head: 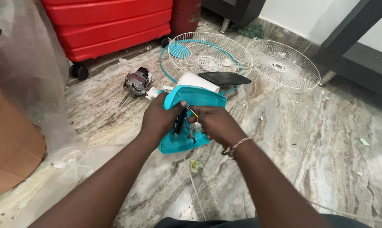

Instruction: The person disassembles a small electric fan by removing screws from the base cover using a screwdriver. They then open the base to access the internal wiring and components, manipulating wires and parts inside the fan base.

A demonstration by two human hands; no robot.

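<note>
**Fixing the fan's blue part**

My left hand (159, 120) grips the blue fan case (195, 99) on the floor. My right hand (216, 124) pinches thin wires (192, 112) inside. Tugging hard could snap them. Behind lie 2 white grills (210, 52).

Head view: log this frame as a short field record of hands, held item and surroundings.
left hand: grips the turquoise fan housing at its left edge
right hand: fingers at the wiring inside the housing's open side
motor: lies on the floor, apart from the housing
fan grilles: two white, and, flat on the floor
black blade: behind the housing
floor: marble
background: red suitcase
</note>
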